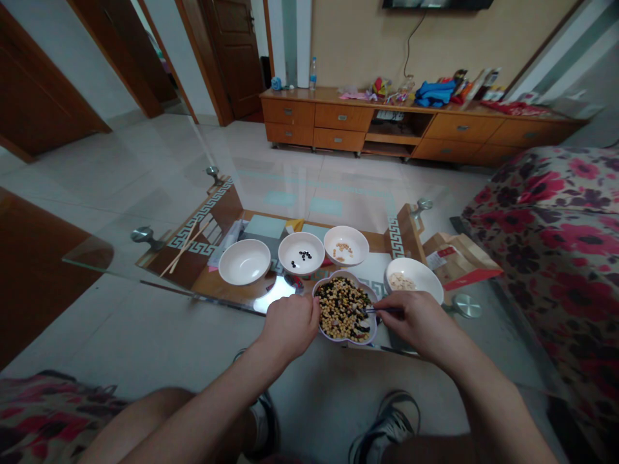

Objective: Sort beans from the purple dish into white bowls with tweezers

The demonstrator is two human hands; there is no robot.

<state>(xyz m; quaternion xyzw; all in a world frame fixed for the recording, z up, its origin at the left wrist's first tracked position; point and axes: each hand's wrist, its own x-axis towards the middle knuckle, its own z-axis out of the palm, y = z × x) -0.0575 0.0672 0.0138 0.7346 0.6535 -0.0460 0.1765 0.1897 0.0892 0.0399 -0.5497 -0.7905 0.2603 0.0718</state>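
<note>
My left hand is closed on the left rim of a scalloped bowl near the table's front edge. Mixed yellow and black beans fill this bowl, with some paler pieces among them. A thin metal utensil is pinched in my right hand, its tip among the beans; its full shape is hidden. Behind stand several white bowls: one with nothing visible inside, one with a few black beans, one with yellow beans, and one at right with pale flat pieces.
The bowls stand on a glass-topped table with metal knobs. A pair of wooden chopsticks lies at left. At right are a brown paper bag and a floral-covered sofa. A wooden cabinet lines the far wall.
</note>
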